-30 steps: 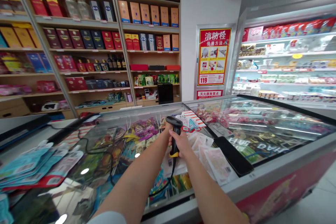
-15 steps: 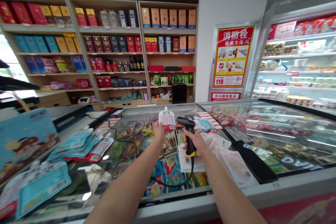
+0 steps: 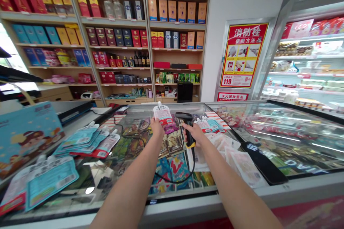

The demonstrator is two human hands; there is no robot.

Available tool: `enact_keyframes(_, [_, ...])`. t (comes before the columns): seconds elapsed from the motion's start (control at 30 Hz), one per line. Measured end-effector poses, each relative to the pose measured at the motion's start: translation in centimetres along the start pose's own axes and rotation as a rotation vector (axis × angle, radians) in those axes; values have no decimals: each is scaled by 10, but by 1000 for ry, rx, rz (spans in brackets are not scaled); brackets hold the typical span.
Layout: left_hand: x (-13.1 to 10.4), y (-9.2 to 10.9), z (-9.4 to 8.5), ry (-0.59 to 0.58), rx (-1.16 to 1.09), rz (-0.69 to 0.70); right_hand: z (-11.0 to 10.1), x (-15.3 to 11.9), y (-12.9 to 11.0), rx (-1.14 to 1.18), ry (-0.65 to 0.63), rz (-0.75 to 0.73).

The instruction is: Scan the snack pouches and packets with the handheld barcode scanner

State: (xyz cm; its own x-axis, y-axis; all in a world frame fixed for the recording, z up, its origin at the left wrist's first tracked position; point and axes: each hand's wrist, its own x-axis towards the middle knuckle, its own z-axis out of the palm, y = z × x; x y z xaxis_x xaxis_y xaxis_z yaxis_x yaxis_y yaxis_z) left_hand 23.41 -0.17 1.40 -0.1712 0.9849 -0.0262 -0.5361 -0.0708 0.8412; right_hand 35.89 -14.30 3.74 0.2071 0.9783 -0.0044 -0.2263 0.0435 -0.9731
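Over the glass top of a chest freezer (image 3: 158,202), my left hand (image 3: 157,128) pinches a white and red spouted pouch (image 3: 162,114) by its lower left edge, spout up. Just right of it, my right hand (image 3: 194,133) is wrapped round the handle of a black and yellow barcode scanner (image 3: 190,139). The scanner's head is near the pouch but apart from it, and its cable loops down over the glass. Blue and red spouted pouches (image 3: 212,124) lie beyond my right hand. Clear packets (image 3: 242,162) rest to its right.
Piles of blue pouches (image 3: 80,139) and more pouches (image 3: 51,182) lie at left, by a blue cartoon box (image 3: 29,136). A long black object (image 3: 264,162) lies on the freezer at right. Behind stand shelves of boxes (image 3: 118,37) and a lit fridge (image 3: 309,61).
My left hand and the pouch have moved left and slightly up, with the pouch now tilted. My right hand and the scanner have also shifted left and up. The camera view has shifted a little.
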Motion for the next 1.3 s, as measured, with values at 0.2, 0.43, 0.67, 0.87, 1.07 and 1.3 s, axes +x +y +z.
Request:
enact_keyframes(0.2, [10, 1, -14, -25, 15, 32, 17, 4, 4, -77, -23, 76])
enact_keyframes(0.43, [12, -7, -19, -33, 71, -5, 5, -3, 18, -136, -22, 126])
enact_keyframes(0.67, [10, -8, -17, -55, 70, -8, 5, -5, 17, -128, -25, 141])
enact_keyframes(0.87, [7, -7, -15, -47, 78, -39, 6, -6, 17, -119, -26, 157])
enact_keyframes(1.07, [5, -8, -13, -32, 61, -52, 3, -4, 22, -107, -39, 149])
enact_keyframes(1.3, [11, 27, -37, -25, 47, 0, 30, -4, 19, -42, -108, 123])
